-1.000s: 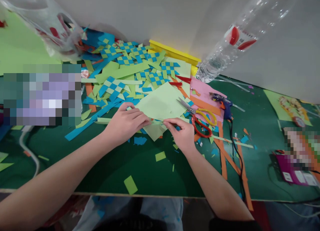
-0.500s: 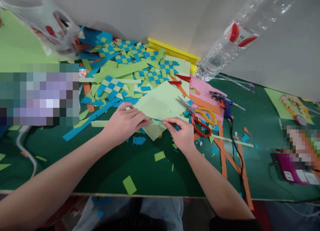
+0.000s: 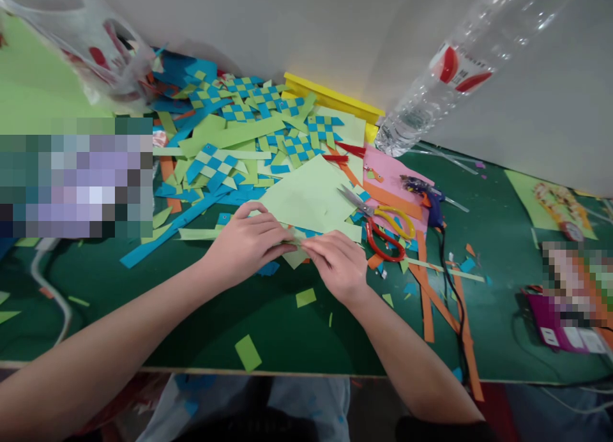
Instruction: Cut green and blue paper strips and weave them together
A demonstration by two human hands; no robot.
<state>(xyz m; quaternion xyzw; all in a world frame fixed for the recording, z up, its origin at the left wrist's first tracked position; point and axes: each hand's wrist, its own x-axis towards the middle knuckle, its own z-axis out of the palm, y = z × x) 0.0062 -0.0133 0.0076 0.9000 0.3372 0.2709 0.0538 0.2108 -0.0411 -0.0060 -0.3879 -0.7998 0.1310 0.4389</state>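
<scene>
— Far left first? Pale green sheet (image 3: 29, 91) lying flat under a clear plastic bag (image 3: 86, 39), both pushed to the back corner, likely out of the way. White cable (image 3: 50, 289) curling over the green table (image 3: 287, 340) near the front edge.

— Then the heap? Woven blue-and-green squares (image 3: 249, 103) stacked against the wall, loose blue strips (image 3: 167, 228) and green strips (image 3: 230, 135) spread in front, close enough to pick from.

— And the left hand (image 3: 246, 244)? Palm down, fingers (image 3: 272, 228) together and bent, pressing and pinching a narrow light green strip (image 3: 294, 241) at the lower edge of the big light green sheet (image 3: 311, 196). Held flat against the table, seemingly to keep the paper from sliding.

— Right hand (image 3: 338, 263)? Meeting the left at the same strip, thumb and forefinger closed on it, other fingers curled loosely. Fingertips of both hands almost touching, so the strip sits clamped between them in the middle of the table, just below the big sheet.

— Further right? Scissors (image 3: 383, 225) with red and yellow handles lying shut, just beside the right hand, blades resting on the sheet, handy. Pink paper (image 3: 393, 174) beneath. Glue gun (image 3: 431, 202) beyond, black cord (image 3: 453, 295) trailing toward the front edge. Orange strips (image 3: 426, 301) lying alongside the cord.

— At the back? Yellow tray (image 3: 335, 100) against the wall, clear plastic bottle (image 3: 454, 71) leaning beside it. Printed green card (image 3: 555, 202) at far right.
</scene>
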